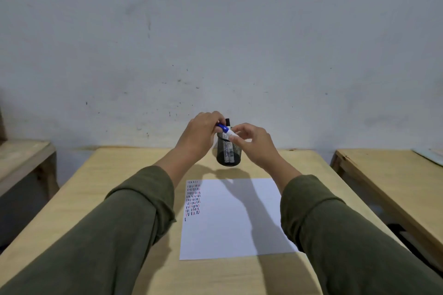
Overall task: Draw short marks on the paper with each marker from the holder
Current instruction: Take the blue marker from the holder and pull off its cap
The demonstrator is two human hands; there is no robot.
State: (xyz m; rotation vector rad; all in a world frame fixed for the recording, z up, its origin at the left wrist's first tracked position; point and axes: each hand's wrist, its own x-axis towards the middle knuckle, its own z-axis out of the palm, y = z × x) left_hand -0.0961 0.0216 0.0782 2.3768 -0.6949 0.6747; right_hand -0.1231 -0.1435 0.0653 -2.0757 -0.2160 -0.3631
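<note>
Olive-green sleeves (134,218) reach over a wooden table (115,165) and white paper (235,218) bearing rows of short marks at its left. Above a black mesh holder (227,151), the left hand (200,136) pinches a blue marker (226,131) by its cap end; the right hand (254,142) pinches its white barrel.
</note>
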